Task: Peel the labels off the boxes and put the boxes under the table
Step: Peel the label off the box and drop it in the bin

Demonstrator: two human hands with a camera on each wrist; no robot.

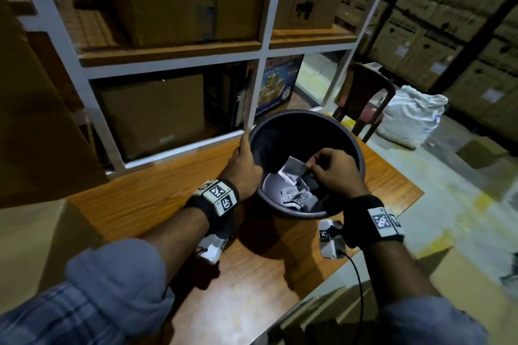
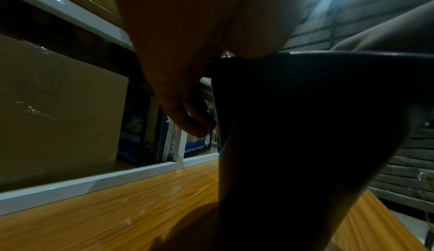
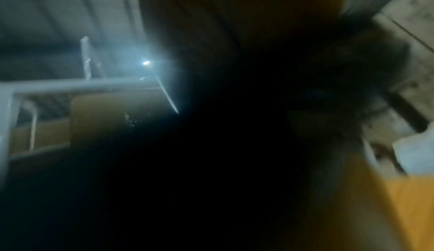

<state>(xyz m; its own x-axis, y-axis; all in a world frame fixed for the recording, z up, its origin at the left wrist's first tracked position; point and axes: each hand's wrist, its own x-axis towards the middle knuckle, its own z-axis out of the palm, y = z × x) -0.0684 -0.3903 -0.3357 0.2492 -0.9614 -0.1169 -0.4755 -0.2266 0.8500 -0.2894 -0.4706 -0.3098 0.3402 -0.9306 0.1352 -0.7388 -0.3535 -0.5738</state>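
A dark round bucket [image 1: 351,137] stands on the wooden table [image 1: 157,193], with several peeled white labels [image 1: 294,193] lying in its bottom. My left hand [image 1: 244,168] grips the bucket's left rim; in the left wrist view its fingers [image 2: 187,121] curl down the outer wall of the bucket [image 2: 305,125]. My right hand [image 1: 333,171] hovers over the bucket's mouth and pinches a white label [image 1: 293,168] by its edge. The right wrist view is dark and blurred. A plain cardboard box [image 1: 152,115] sits in the lower shelf bay behind the table.
A white shelf frame [image 1: 263,36] holding more cardboard boxes rises right behind the table. A dark red chair [image 1: 364,98] and a white sack [image 1: 412,117] stand on the floor to the right. Stacked cartons [image 1: 448,22] line the far wall.
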